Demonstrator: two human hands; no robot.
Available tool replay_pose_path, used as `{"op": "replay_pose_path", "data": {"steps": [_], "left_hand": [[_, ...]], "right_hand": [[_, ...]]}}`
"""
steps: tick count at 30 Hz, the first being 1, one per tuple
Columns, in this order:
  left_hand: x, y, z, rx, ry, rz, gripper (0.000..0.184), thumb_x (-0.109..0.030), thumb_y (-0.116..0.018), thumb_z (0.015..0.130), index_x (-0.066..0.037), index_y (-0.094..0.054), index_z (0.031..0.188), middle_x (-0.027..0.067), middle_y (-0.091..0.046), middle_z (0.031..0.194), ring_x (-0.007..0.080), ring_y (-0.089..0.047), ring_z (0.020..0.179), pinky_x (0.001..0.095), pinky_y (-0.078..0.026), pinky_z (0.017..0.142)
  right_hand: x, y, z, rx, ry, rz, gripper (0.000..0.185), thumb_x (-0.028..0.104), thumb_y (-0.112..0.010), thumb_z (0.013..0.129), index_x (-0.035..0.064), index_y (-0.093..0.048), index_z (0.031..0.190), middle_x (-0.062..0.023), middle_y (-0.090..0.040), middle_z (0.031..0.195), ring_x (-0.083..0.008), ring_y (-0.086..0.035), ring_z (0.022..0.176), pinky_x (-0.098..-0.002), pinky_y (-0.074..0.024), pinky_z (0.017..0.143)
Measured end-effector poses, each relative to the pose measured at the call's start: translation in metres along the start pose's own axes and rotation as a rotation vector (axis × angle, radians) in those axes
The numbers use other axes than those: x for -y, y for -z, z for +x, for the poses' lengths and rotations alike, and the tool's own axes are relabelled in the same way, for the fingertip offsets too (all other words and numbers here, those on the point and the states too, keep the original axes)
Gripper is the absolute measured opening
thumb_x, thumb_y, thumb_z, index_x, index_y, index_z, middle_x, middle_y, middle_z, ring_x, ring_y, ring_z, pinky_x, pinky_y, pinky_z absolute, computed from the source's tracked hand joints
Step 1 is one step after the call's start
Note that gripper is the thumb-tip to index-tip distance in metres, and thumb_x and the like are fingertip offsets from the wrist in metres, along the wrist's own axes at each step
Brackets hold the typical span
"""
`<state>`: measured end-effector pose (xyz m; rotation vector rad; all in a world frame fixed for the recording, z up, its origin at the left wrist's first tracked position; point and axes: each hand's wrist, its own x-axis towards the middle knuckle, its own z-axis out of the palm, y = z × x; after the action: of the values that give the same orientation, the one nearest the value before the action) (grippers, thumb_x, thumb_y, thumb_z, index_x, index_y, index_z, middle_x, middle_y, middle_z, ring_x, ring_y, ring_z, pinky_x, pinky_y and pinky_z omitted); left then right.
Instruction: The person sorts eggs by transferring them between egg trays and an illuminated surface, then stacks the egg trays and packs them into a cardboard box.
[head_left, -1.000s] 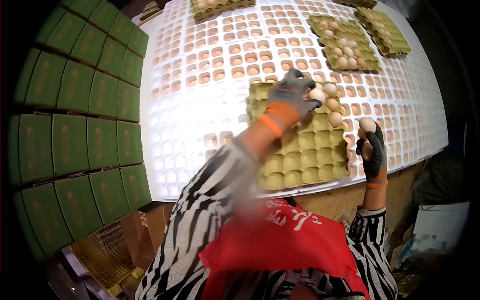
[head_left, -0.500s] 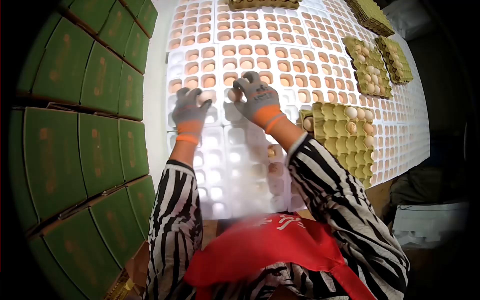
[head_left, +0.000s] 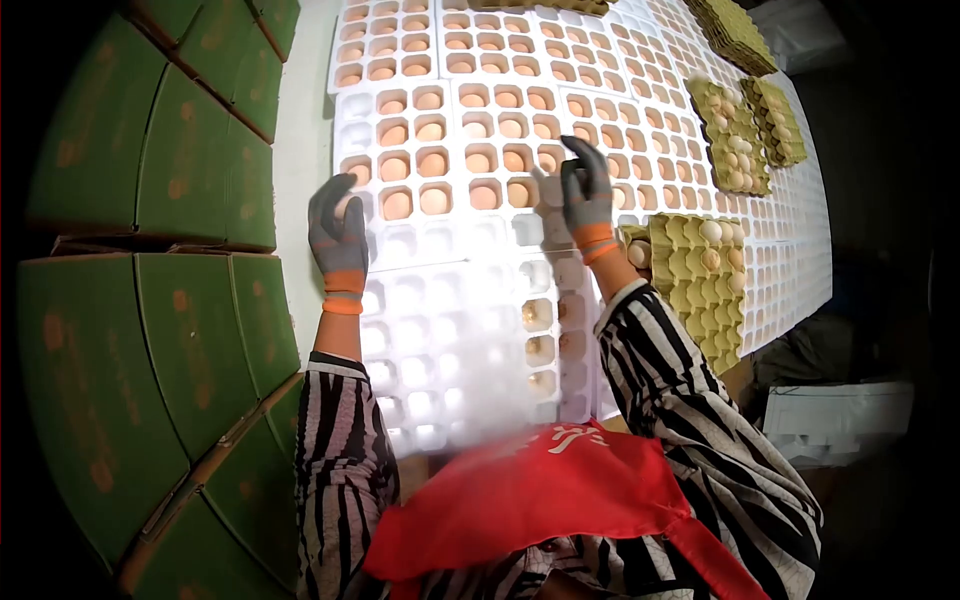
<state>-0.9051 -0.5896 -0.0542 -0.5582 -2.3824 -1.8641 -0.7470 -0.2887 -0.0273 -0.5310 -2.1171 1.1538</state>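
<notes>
Inside left hand [head_left: 338, 238], one egg [head_left: 344, 206] (apparently)

From my remote seat I see grey work gloves on both hands, darker toward the fingers: the left glove [head_left: 338, 240] and the right glove [head_left: 590, 205] each end in a bright orange cuff [head_left: 344, 283] crossed by a grey stripe. The left sleeve [head_left: 345, 440] and right sleeve [head_left: 670, 370] carry bold black-and-white zebra stripes, and I notice a dark band at the left hem. A red apron [head_left: 530, 510] with a red strap [head_left: 722, 562] covers the front; its white markings [head_left: 577, 437] look like written characters, though I can't read them clearly
</notes>
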Motion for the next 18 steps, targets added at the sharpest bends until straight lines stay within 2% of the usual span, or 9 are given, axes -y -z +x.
{"op": "replay_pose_path", "data": {"steps": [2,3,6,7,8,10,14,15,18], "left_hand": [[0.019,-0.005,-0.003,0.100,-0.181,0.338,0.026,-0.010,-0.060,0.095,-0.004,-0.067,0.119,0.0058,-0.067,0.127,0.0198,-0.059,0.121,0.0383,-0.034,0.112],[0.028,-0.007,-0.001,0.119,-0.178,0.332,0.023,-0.010,-0.057,0.096,-0.007,-0.071,0.115,0.0042,-0.068,0.127,0.0193,-0.054,0.130,0.0402,-0.023,0.118],[0.044,-0.008,0.003,0.211,-0.231,0.293,0.032,-0.006,-0.054,0.095,-0.004,-0.069,0.123,0.0151,-0.064,0.133,0.0302,-0.055,0.128,0.0429,-0.031,0.115],[0.058,-0.004,0.007,0.200,-0.180,0.221,0.034,-0.009,-0.052,0.098,0.000,-0.065,0.128,0.0134,-0.063,0.134,0.0271,-0.058,0.123,0.0393,-0.041,0.108],[0.054,0.000,0.007,0.184,0.122,-0.051,0.035,-0.013,-0.052,0.101,0.000,-0.062,0.131,0.0092,-0.064,0.132,0.0212,-0.061,0.116,0.0337,-0.049,0.098],[0.035,0.003,0.011,0.151,0.332,-0.275,0.038,-0.019,-0.055,0.102,0.000,-0.059,0.135,0.0065,-0.063,0.130,0.0182,-0.062,0.109,0.0307,-0.050,0.094],[-0.007,-0.018,0.010,0.103,-0.119,0.243,0.037,-0.017,-0.061,0.099,-0.001,-0.060,0.132,0.0090,-0.063,0.129,0.0200,-0.063,0.111,0.0322,-0.050,0.094],[-0.017,-0.027,0.008,0.059,-0.286,0.401,0.037,-0.016,-0.062,0.098,-0.001,-0.060,0.131,0.0095,-0.063,0.129,0.0201,-0.063,0.111,0.0324,-0.050,0.094],[-0.093,-0.107,-0.023,0.164,-0.265,0.196,0.034,-0.014,-0.065,0.095,-0.001,-0.062,0.127,0.0111,-0.063,0.127,0.0214,-0.062,0.112,0.0332,-0.050,0.095]], "right_hand": [[-0.022,-0.002,-0.007,0.185,0.324,-0.523,0.039,0.004,-0.060,0.089,0.0077,-0.061,0.128,-0.0150,-0.060,0.127,-0.0308,-0.060,0.108,-0.0407,-0.0467,0.098],[-0.028,-0.003,-0.013,0.210,0.337,-0.540,0.040,0.007,-0.060,0.088,0.0078,-0.061,0.128,-0.0171,-0.060,0.128,-0.0348,-0.057,0.114,-0.0437,-0.0426,0.103],[-0.008,0.000,-0.027,0.128,0.094,-0.264,0.041,0.013,-0.060,0.089,0.0080,-0.059,0.131,-0.0188,-0.060,0.129,-0.0382,-0.052,0.123,-0.0453,-0.0403,0.108],[0.009,0.014,-0.034,0.122,0.045,-0.233,0.041,0.015,-0.061,0.090,0.0092,-0.059,0.131,-0.0183,-0.060,0.130,-0.0380,-0.052,0.124,-0.0456,-0.0410,0.107],[0.043,0.032,-0.039,0.119,-0.002,-0.193,0.041,0.016,-0.061,0.091,0.0103,-0.059,0.131,-0.0179,-0.060,0.131,-0.0378,-0.052,0.125,-0.0458,-0.0418,0.107],[0.078,0.079,-0.051,0.144,0.011,-0.234,0.040,0.018,-0.063,0.091,0.0134,-0.060,0.131,-0.0174,-0.059,0.132,-0.0367,-0.053,0.124,-0.0446,-0.0420,0.107],[0.084,0.216,-0.077,-0.075,-0.131,-0.246,0.036,0.010,-0.066,0.089,0.0089,-0.063,0.125,-0.0103,-0.064,0.115,-0.0252,-0.066,0.094,-0.0360,-0.0557,0.082],[0.062,0.254,-0.084,-0.171,-0.243,-0.304,0.037,0.013,-0.068,0.088,0.0078,-0.063,0.124,-0.0107,-0.064,0.111,-0.0231,-0.065,0.090,-0.0352,-0.0554,0.080],[0.003,0.344,-0.096,-0.218,-0.345,-0.784,0.063,0.035,-0.077,0.080,0.0124,-0.055,0.135,-0.0135,-0.062,0.111,-0.0305,-0.063,0.099,-0.0419,-0.0530,0.085]]}}
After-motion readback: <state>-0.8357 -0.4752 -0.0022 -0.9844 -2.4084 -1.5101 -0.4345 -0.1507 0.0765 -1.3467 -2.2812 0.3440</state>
